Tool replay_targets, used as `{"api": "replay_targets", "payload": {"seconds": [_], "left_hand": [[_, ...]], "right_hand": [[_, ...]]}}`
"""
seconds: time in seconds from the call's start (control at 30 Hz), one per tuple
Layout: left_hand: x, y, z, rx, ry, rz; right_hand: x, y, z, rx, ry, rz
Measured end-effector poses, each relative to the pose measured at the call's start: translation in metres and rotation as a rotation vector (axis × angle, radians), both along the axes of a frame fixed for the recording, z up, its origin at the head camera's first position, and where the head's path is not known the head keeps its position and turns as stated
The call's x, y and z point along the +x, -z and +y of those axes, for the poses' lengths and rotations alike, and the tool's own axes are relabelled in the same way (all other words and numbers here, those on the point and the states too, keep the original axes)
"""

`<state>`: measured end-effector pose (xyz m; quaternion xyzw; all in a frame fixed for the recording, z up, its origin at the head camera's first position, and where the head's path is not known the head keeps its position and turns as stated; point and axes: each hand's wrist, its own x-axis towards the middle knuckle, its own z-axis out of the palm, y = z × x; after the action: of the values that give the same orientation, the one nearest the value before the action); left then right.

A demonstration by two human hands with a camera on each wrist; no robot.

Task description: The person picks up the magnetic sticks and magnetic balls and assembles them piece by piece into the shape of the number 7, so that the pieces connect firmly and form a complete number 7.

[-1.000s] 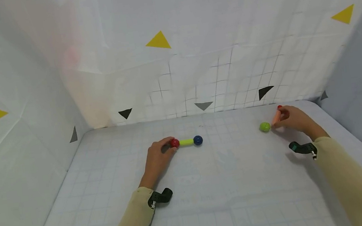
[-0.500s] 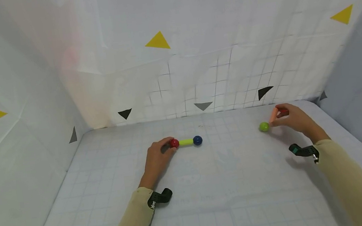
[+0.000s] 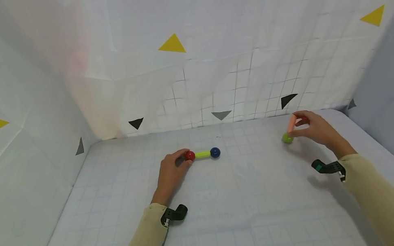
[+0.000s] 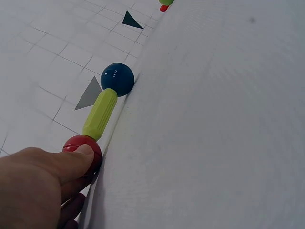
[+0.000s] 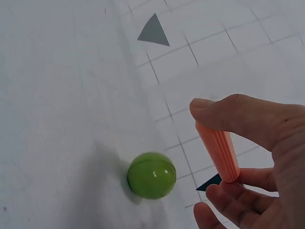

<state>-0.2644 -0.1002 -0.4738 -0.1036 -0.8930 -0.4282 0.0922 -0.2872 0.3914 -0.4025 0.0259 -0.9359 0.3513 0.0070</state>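
Observation:
My left hand [image 3: 170,175] pinches a red ball [image 4: 76,141] between thumb and fingers. Joined to that ball is a ribbed yellow-green rod [image 4: 100,114], which ends in a dark blue ball [image 4: 117,79]; the assembly lies on the table. Over at the far right, my right hand [image 3: 315,129] holds a ribbed orange rod [image 5: 219,155] between thumb and a finger, raised and tilted. A green ball [image 5: 151,176] rests on the table just beside the rod, apart from it in the right wrist view. Something small and red [image 3: 304,118] shows behind the right fingers, mostly hidden.
A white table [image 3: 242,191] with faint grid lines spreads before me. White sheeting [image 3: 233,61] with yellow and dark triangles rises behind it and along both sides. A dark wrist camera [image 3: 175,214] sits on my left sleeve, another [image 3: 328,166] on my right.
My right hand has moved left and lifted slightly with the orange rod, bringing it over beside the green ball and off the red thing. The left hand stays put on the red ball.

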Motion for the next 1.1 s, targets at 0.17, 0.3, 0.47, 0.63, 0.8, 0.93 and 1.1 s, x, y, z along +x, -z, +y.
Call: {"api": "replay_targets", "payload": {"seconds": [0.17, 0.3, 0.47, 0.63, 0.8, 0.93, 1.1], "left_hand": [[0.002, -0.001, 0.000, 0.004, -0.005, -0.010], [0.002, -0.001, 0.000, 0.004, -0.007, -0.014], [0.002, -0.001, 0.000, 0.009, -0.008, -0.018], [0.001, -0.001, -0.001, 0.010, -0.002, -0.013], [0.000, -0.001, -0.001, 0.014, -0.002, -0.014], [0.000, 0.001, 0.000, 0.018, -0.004, -0.014], [-0.001, 0.002, 0.001, 0.018, -0.005, -0.004]], "right_hand": [[0.002, -0.002, -0.010, -0.009, -0.009, 0.021], [0.004, -0.003, -0.017, -0.010, -0.004, 0.033], [0.007, -0.004, -0.026, -0.016, 0.010, 0.037], [0.009, -0.005, -0.034, -0.019, 0.014, 0.052], [0.011, -0.004, -0.038, -0.021, 0.002, 0.070], [0.012, -0.003, -0.043, -0.027, -0.008, 0.092], [0.016, -0.003, -0.048, -0.053, 0.010, 0.081]]}}
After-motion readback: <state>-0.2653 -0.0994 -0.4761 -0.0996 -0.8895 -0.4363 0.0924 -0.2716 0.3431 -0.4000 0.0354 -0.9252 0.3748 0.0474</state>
